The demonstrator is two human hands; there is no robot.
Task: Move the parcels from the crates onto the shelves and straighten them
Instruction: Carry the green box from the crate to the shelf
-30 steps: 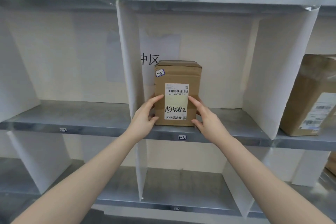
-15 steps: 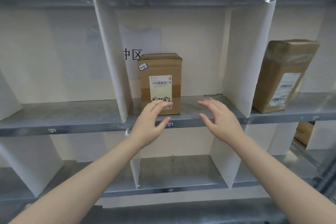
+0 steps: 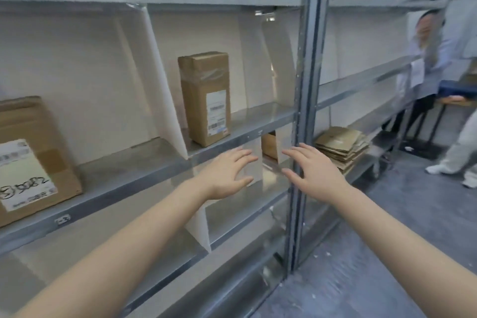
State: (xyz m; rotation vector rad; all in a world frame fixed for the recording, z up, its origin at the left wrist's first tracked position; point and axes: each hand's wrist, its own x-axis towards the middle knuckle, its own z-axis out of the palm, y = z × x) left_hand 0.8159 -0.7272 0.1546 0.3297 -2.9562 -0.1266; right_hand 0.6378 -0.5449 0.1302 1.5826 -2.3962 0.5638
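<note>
Hovering just before the shelf [image 3: 124, 162] edge, the left hand [image 3: 224, 175] and right hand [image 3: 315, 175] are spread loosely and hold nothing, probably free to fetch more. The hand-numbered parcel [image 3: 31, 160] stands upright at left and the taped parcel [image 3: 206, 98] in the next bay, labels outward for reading.

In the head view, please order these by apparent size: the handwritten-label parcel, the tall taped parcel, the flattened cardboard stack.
1. handwritten-label parcel, but nearest the camera, so unsure
2. tall taped parcel
3. flattened cardboard stack
</note>
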